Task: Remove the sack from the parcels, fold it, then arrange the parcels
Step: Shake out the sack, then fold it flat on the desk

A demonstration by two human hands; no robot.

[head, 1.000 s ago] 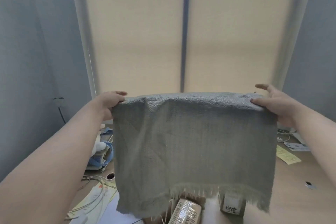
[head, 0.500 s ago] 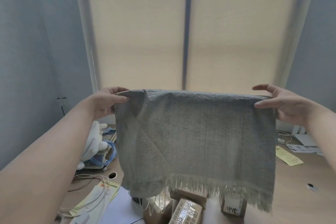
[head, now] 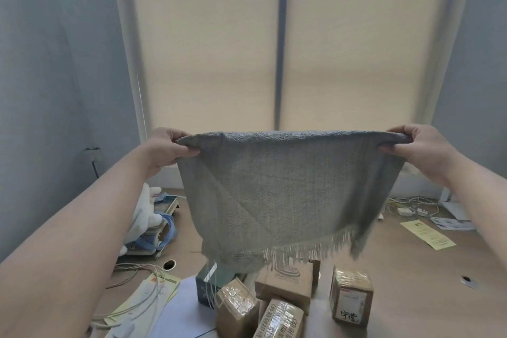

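Note:
A grey woven sack (head: 285, 195) with a frayed lower edge hangs spread out in the air in front of me. My left hand (head: 167, 149) pinches its top left corner and my right hand (head: 419, 149) grips its top right corner. Below it on the wooden table (head: 411, 269) lie several brown cardboard parcels: one taped box (head: 237, 307) at the left, a flat one (head: 286, 282) behind it, one with printed tape (head: 279, 321) in front, and one standing apart at the right (head: 351, 296). A dark green box (head: 208, 287) sits beside them.
A white plush toy (head: 144, 217) and blue straps lie on a device at the left. Papers and cables (head: 142, 299) cover the near left of the table. A yellow leaflet (head: 428, 233) and white chargers (head: 406, 210) lie at the right. A blinded window stands behind.
Both hands have lifted the sack higher, so its frayed edge has cleared the parcels, which now show in full. The grip on both top corners has closed tighter.

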